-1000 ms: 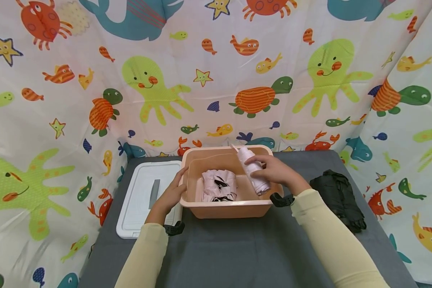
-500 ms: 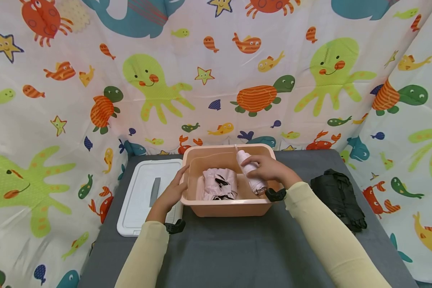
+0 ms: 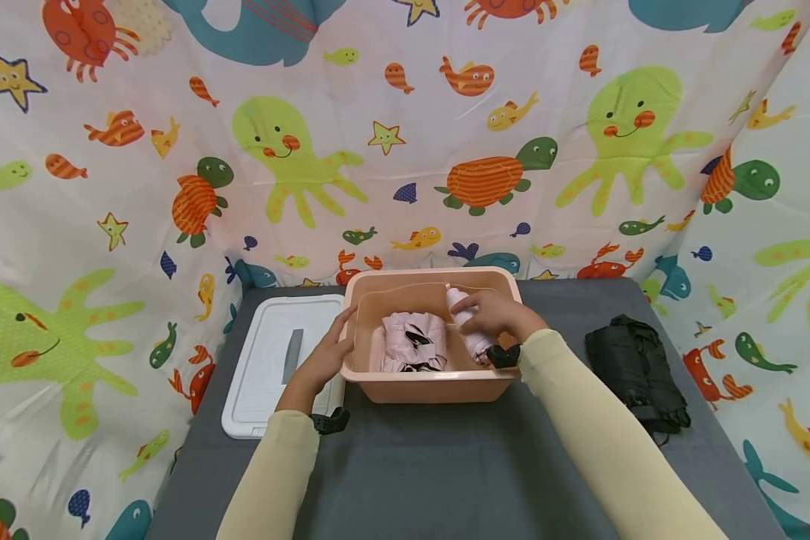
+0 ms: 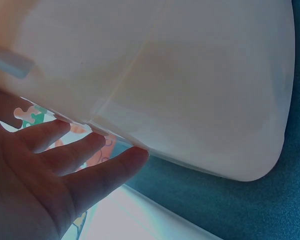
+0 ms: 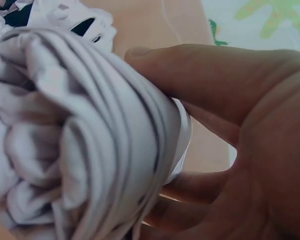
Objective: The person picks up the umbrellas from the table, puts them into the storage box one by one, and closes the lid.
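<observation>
My right hand (image 3: 493, 313) grips a rolled pale-pink cloth (image 3: 473, 334) inside the right part of a peach plastic bin (image 3: 412, 391). In the right wrist view, the thumb and fingers curve around the roll (image 5: 135, 125), whose layered, bunched end faces the camera. A folded pink cloth bundle (image 3: 405, 334) with black-and-white parts sits in the left half of the bin. My left hand (image 3: 324, 367) is at the bin's left side. In the left wrist view its fingers (image 4: 107, 177) extend nearly straight, fingertips against the bin's wall (image 4: 205, 110).
A white lid (image 3: 259, 375) with a grey handle lies left of the bin, partly beneath my left forearm. A folded black cloth bundle (image 3: 637, 375) lies at the right of the grey table (image 3: 445, 472). A sea-animal-patterned curtain (image 3: 391, 195) stands behind and beside the table.
My right hand has lowered the rolled pink cloth from above the bin's right edge into the bin, moving slightly left. The left hand has stayed at the bin's side.
</observation>
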Demonstrator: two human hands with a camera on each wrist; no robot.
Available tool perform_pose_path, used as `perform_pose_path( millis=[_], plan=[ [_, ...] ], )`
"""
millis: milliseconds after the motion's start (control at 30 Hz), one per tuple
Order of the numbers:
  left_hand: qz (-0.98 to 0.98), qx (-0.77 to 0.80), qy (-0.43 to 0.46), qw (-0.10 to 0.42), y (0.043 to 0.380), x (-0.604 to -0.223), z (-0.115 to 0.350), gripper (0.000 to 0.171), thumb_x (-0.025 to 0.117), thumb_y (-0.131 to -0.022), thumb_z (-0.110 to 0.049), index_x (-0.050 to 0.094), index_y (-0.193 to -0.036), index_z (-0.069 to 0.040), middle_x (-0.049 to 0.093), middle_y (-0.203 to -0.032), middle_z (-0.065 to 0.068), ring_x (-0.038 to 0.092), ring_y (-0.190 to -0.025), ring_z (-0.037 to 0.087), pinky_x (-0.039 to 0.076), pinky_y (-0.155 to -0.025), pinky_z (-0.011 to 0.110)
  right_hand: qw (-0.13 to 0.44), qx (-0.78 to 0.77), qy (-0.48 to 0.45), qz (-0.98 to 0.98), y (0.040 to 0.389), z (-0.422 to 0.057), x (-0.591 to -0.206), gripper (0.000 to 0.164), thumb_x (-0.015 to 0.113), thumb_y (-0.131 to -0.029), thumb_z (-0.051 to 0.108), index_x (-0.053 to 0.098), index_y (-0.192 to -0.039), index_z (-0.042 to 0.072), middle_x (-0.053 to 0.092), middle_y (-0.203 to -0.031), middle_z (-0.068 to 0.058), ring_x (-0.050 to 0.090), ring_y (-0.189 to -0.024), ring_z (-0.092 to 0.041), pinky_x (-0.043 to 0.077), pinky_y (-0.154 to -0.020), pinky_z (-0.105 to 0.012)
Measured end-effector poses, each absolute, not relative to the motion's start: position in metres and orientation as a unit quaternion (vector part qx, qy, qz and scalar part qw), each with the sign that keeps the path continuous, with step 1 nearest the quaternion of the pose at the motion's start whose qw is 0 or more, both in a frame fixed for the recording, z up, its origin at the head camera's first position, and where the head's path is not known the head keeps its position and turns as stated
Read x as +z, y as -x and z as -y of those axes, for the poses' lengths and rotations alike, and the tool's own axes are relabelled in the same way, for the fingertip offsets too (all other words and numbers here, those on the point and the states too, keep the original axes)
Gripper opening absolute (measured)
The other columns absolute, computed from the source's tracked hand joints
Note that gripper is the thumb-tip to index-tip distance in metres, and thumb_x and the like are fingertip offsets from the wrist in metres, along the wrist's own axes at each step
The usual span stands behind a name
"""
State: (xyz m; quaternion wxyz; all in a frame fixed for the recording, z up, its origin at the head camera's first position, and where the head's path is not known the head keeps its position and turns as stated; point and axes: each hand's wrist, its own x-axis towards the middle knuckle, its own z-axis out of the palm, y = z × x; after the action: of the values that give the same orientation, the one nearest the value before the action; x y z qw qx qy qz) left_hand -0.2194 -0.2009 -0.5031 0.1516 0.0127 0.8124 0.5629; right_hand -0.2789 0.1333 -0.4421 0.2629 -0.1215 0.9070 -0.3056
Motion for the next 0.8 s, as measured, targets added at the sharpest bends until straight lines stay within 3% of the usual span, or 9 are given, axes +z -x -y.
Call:
perform_pose_path(
  millis=[100,233,400,600,800],
  plan=[
    [-0.813,0.563,-0.01,0.147,0.218,-0.502,0.201,0.067,0.039,-0.094,-0.013,0.02,-0.151,-0.042,0.018,-0.16,0.003,0.032,-0.138,0.032,0.039,-0.102,0.051,0.276,-0.303,0.113,-0.905,0.282,-0.13,-0.448,0.047,0.071,-0.083,0.017,0.064,-0.129,0.016,0.044,-0.146,-0.018,0.058,-0.093,-0.027,0.056,-0.06,-0.028],
    [-0.812,0.565,-0.006,0.146,0.218,-0.501,0.201,0.067,0.039,-0.094,-0.013,0.02,-0.151,-0.042,0.019,-0.159,0.004,0.035,-0.136,0.033,0.041,-0.101,0.052,0.302,-0.304,0.098,-0.898,0.284,-0.127,-0.454,0.048,0.07,-0.084,0.015,0.062,-0.131,0.015,0.04,-0.15,-0.013,0.057,-0.069,-0.02,0.052,-0.054,-0.026],
    [-0.809,0.568,-0.003,0.15,0.217,-0.5,0.2,0.065,0.038,-0.095,-0.014,0.02,-0.152,-0.041,0.015,-0.161,0.003,0.029,-0.141,0.033,0.035,-0.107,0.058,0.336,-0.291,0.077,-0.893,0.286,-0.124,-0.462,0.046,0.07,-0.083,0.014,0.064,-0.129,0.018,0.058,-0.125,-0.01,0.042,-0.053,-0.016,0.044,-0.049,-0.026],
    [-0.808,0.57,-0.003,0.153,0.218,-0.499,0.2,0.062,0.04,-0.098,-0.019,0.019,-0.152,-0.042,0.013,-0.162,0.003,0.023,-0.146,0.034,0.032,-0.109,0.061,0.35,-0.279,0.075,-0.891,0.291,-0.119,-0.47,0.048,0.071,-0.08,0.013,0.065,-0.128,0.017,0.063,-0.122,-0.007,0.046,-0.055,-0.017,0.046,-0.056,-0.032],
    [-0.806,0.57,0.007,0.159,0.219,-0.501,0.199,0.065,0.039,-0.095,-0.015,0.02,-0.15,-0.045,0.013,-0.162,0.003,0.028,-0.143,0.035,0.036,-0.107,0.058,0.37,-0.255,0.09,-0.889,0.294,-0.114,-0.476,0.054,0.07,-0.081,0.015,0.06,-0.134,0.016,0.057,-0.129,-0.009,0.054,-0.072,-0.021,0.047,-0.058,-0.028]
  ],
)
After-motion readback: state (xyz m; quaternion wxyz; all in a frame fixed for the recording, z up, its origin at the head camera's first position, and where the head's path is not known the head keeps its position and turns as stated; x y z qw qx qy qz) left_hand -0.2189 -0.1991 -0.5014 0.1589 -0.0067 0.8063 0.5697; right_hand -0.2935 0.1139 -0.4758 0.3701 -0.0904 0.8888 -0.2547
